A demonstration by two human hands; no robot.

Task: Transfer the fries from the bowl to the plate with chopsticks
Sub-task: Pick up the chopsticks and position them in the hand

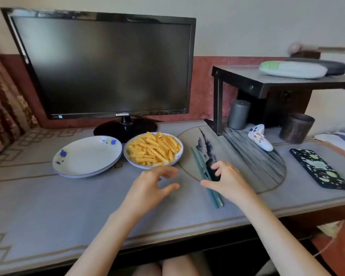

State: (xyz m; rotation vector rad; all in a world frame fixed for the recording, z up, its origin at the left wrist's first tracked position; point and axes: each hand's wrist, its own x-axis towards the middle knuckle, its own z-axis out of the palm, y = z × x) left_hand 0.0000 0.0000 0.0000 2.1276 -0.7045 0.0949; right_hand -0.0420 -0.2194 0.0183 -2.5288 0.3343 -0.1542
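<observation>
The step in hand looks like picking up the chopsticks point(216, 199), a teal pair lying side by side on the grey table point(68, 206), right of centre in the frame, their tips pointing up toward the bowl point(143, 166). The right hand point(229, 180) sits over their middle with the thumb on the left side and the curled fingers on the right; I cannot tell whether it already pinches them or only straddles them. To do this well, the hand should close on both sticks together, lift them level so neither rolls away, then shuffle them in the fingers until the tips are even. The left hand point(153, 186) hovers at centre frame just below the bowl, fingers loosely bent and holding nothing; it could steady the bowl or help align the sticks. The fries point(153, 148) are crinkle-cut, yellow-orange, heaped high in the white blue-rimmed bowl in front of the monitor's stand. Their ridges should give the tips some purchase, though the tangled pile may shift. The plate point(88, 154), white with blue flecks, lies just left of the bowl and holds no fries yet.
</observation>
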